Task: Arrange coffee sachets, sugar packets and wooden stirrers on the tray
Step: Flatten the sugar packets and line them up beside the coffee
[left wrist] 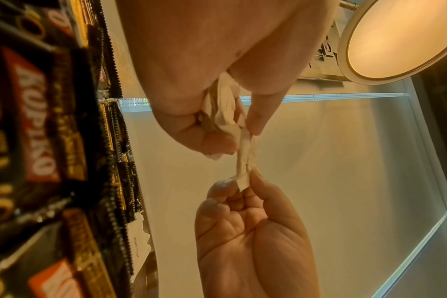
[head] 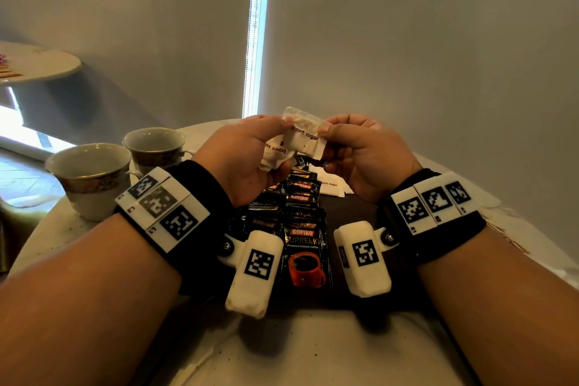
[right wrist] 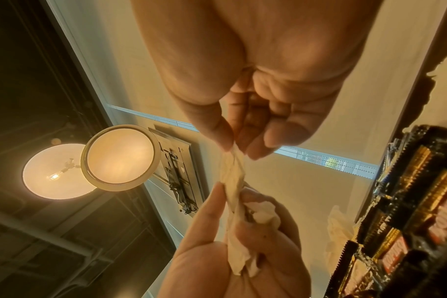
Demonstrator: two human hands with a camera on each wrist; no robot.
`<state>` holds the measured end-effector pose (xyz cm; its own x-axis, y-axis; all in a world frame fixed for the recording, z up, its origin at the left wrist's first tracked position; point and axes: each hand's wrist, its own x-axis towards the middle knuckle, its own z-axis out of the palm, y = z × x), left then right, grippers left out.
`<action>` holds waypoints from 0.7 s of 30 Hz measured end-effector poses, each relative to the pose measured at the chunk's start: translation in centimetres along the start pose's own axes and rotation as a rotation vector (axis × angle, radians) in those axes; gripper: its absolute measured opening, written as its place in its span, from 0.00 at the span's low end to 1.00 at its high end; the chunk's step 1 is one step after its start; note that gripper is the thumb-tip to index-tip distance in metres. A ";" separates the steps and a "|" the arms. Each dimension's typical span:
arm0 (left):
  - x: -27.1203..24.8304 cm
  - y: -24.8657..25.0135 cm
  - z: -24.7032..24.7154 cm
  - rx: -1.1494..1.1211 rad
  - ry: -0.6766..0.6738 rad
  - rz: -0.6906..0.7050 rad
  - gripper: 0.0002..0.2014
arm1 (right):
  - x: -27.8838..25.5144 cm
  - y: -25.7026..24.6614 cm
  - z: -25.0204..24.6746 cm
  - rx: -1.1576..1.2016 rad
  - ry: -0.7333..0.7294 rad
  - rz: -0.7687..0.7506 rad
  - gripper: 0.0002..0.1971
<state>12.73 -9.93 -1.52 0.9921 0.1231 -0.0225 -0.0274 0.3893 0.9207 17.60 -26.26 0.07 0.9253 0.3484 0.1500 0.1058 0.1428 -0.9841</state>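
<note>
Above the dark tray [head: 352, 208] my two hands hold white brown sugar packets. My left hand [head: 282, 127] grips a crumpled bunch of sugar packets [head: 277, 150] in its curled fingers. One sugar packet [head: 305, 131] stretches between the hands; my right hand [head: 324, 131] pinches its right end with thumb and forefinger. The left wrist view shows that packet [left wrist: 245, 155] edge-on between my left hand [left wrist: 242, 131] and right hand [left wrist: 240, 182]. Black Kopiko coffee sachets [head: 302, 238] lie overlapped in rows on the tray, under the hands. Another sugar packet [head: 329, 186] lies flat behind them. No stirrers show.
Two empty teacups [head: 91, 175] [head: 155, 144] stand on the pale round table [head: 313, 354] left of the tray. A second round table [head: 40, 63] is at the far left. A grey wall rises close behind. A round wall lamp [right wrist: 120, 157] shows in the wrist views.
</note>
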 end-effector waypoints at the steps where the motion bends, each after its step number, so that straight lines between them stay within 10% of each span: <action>1: 0.0 0.0 0.0 -0.002 0.006 0.004 0.04 | 0.0 0.0 0.0 0.010 -0.003 0.000 0.02; 12: 0.3 -0.1 -0.2 -0.042 0.040 -0.034 0.08 | 0.8 0.1 -0.7 0.048 0.016 0.032 0.05; 21: 0.5 0.2 -0.6 -0.094 0.063 -0.090 0.11 | 4.1 2.0 -8.6 -0.112 0.395 0.177 0.05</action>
<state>13.14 -9.26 -1.60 0.9814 0.1399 -0.1311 0.0474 0.4853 0.8731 24.70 -32.49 -2.09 0.9985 -0.0249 -0.0479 -0.0479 0.0039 -0.9988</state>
